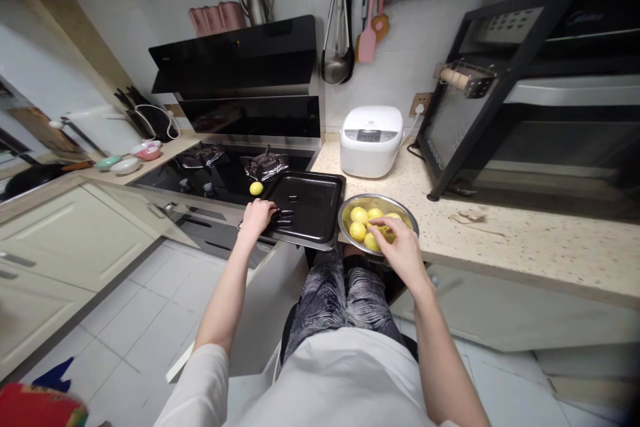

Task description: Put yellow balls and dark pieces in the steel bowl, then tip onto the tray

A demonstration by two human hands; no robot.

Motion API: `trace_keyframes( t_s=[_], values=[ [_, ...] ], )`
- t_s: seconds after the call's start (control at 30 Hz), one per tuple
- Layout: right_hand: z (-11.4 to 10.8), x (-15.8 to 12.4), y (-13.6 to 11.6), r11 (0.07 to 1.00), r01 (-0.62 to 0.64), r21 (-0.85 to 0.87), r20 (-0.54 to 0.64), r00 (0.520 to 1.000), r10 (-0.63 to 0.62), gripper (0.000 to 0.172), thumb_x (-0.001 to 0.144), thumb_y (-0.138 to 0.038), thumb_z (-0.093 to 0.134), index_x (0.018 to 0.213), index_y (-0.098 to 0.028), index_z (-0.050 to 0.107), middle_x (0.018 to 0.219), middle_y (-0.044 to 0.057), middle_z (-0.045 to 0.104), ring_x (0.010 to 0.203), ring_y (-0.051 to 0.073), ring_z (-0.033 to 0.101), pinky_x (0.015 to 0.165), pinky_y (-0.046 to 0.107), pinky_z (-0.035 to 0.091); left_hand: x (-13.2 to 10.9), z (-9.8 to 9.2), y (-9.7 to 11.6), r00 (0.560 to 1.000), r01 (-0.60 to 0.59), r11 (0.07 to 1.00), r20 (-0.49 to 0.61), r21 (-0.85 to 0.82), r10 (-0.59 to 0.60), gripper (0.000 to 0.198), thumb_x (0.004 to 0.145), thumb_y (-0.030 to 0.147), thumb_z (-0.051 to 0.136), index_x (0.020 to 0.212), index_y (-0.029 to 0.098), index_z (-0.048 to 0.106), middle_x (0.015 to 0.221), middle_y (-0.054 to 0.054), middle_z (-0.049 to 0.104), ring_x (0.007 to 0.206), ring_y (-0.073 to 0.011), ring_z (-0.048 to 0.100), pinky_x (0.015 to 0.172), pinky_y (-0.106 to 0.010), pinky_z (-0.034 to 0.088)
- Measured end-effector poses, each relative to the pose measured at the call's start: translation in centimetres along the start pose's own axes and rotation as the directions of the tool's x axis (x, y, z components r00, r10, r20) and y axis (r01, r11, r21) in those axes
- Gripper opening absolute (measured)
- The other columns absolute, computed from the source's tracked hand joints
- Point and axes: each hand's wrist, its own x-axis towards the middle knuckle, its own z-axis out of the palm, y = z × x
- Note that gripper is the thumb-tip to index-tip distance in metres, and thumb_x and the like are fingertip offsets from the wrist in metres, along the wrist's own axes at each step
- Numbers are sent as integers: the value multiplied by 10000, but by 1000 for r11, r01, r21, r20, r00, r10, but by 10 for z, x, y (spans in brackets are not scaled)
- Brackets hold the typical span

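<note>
A black rectangular baking tray (313, 203) lies partly over the front edge of the stove. My left hand (257, 217) is at the tray's left rim, its fingers bent and closed on the edge. Behind that hand, a single yellow round fruit (256, 188) sits on the cooktop. To the right of the tray stands a metal bowl (414, 223) with several yellow fruits (358, 232) in it, lemon-like in colour. My right hand (400, 247) reaches into the bowl, thumb and fingertips close together in a pinch among the fruits. What they hold, if anything, cannot be made out.
A white rice cooker (371, 143) stands behind the bowl. Gas burners (265, 163) are behind the tray. A black rack (460, 100) with an oven fills the right side. Small bowls (125, 165) stand on the left counter. Below the tray, a drawer (260, 300) sticks out.
</note>
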Motion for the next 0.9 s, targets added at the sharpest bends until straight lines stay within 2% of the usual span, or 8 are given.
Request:
trace_keyframes(
  t_s=[0.1,0.2,0.3,0.37,0.57,0.73,0.8,0.9],
  values=[
    [-7,-2,2,1000,-10,-10,-31,999,10,217,960,-392,605,951,-218,736,1023,87,782,972,255,713,880,402,553,18,2,8,999,-28,1000,-25,14,28,181,974,194,604,1074,192,754,1160,-144,754,1164,-327,641,1017,-419,495],
    [-13,-5,5,999,-21,-26,-51,999,20,220,954,-384,598,947,-213,735,1022,91,781,971,255,708,856,390,548,43,9,21,993,-120,993,-19,-20,119,302,949,141,628,1230,214,709,1305,-110,716,1255,-281,612,1077,-377,480],
    [-21,-10,10,998,-34,-44,-62,998,32,229,950,-390,597,955,-211,739,1004,88,780,945,252,703,859,393,544,62,16,32,981,-194,980,19,-52,195,329,898,82,669,1185,234,725,1260,-70,732,1222,-243,642,1051,-330,502],
    [-26,-13,13,997,-50,-55,-85,995,45,236,940,-402,606,949,-210,743,983,88,779,909,252,702,853,396,546,67,17,33,979,-199,979,36,-49,201,299,896,54,643,1123,224,739,1198,-67,741,1146,-230,675,983,-307,527],
    [-31,-17,22,993,-99,-65,-126,988,90,237,926,-413,608,924,-215,738,967,93,776,854,252,693,824,398,551,50,2,12,990,-125,992,67,36,122,314,928,32,523,1081,195,744,1171,-111,723,1082,-241,694,869,-290,527],
    [-28,-13,26,987,-95,-126,-103,991,83,218,937,-369,568,955,-212,718,1001,107,767,941,274,680,883,426,541,34,-6,-6,986,-78,993,153,88,64,346,896,21,527,1042,213,775,1140,-106,754,1023,-247,720,816,-275,526],
    [-30,-9,27,983,-80,-165,-75,995,68,210,934,-356,566,977,-213,714,1021,112,760,983,284,672,908,440,534,31,-6,-7,983,-82,992,173,91,65,345,914,48,531,1068,228,781,1155,-100,760,1044,-251,724,832,-279,532],
    [-35,-1,28,976,-20,-215,31,999,27,190,930,-337,585,1017,-226,712,1071,106,750,1056,293,657,961,455,520,27,-7,-2,984,-85,992,167,92,69,360,950,87,515,1174,223,762,1214,-117,744,1079,-266,722,868,-307,550]
  ],
)
